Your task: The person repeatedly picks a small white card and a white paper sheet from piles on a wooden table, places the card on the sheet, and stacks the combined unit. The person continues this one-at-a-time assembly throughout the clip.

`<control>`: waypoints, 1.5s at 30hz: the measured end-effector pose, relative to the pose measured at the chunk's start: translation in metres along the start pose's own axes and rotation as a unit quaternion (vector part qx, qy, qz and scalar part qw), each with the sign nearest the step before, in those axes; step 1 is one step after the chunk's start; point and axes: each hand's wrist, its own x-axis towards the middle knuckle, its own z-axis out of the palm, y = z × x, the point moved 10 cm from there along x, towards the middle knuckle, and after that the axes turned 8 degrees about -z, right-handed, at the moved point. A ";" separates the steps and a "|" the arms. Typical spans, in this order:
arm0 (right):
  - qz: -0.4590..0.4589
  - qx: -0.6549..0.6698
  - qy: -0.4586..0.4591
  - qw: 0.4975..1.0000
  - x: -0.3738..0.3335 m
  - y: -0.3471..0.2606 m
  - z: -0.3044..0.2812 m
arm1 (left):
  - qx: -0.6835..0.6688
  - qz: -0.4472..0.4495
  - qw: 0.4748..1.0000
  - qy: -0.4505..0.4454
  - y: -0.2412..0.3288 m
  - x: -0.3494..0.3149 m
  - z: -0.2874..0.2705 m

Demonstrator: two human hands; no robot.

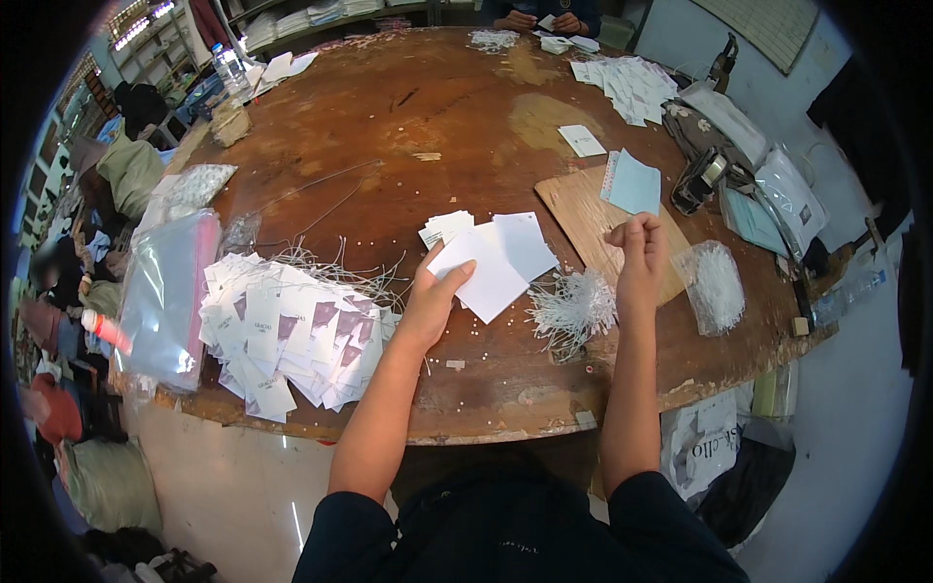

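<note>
My left hand [429, 303] is closed on a white card [483, 270], with its thumb across the card's face. Behind that card, more white cards [526, 245] lie on the table, one with a small hole near its corner. My right hand [639, 255] is raised over a light wooden board [573, 199], its fingers curled into a pinch; whatever is in them is too small to make out. Between my hands sits a bundle of white tag strings [573, 313]. To the left of my left hand spreads a heap of printed hang tags [282, 335] with loops of string.
A light blue notepad [634, 183] rests on the board, beside a clear bag of white strings [717, 287]. Clear plastic sleeves [170, 291] lie at the left edge. Bags [714, 126] line the right edge. Across the brown table [389, 146], another person's hands [544, 21] hold a card.
</note>
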 end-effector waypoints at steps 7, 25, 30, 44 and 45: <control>0.044 -0.049 -0.283 0.957 -0.056 -0.007 0.119 | -0.066 -0.080 0.986 -0.127 -0.025 -0.012 0.038; 0.150 0.349 -0.003 0.925 -0.040 0.028 0.046 | 0.024 0.037 0.998 0.049 0.002 -0.001 -0.005; 0.237 0.218 -0.128 0.938 -0.068 0.029 0.077 | 0.192 0.085 0.977 0.026 0.006 -0.006 0.014; -0.020 -0.154 -0.200 0.967 -0.072 -0.026 0.101 | 0.381 0.165 0.909 0.029 0.021 -0.022 0.047; -0.034 -0.164 -0.204 0.965 -0.072 -0.028 0.103 | 0.391 0.166 0.905 0.030 0.021 -0.023 0.049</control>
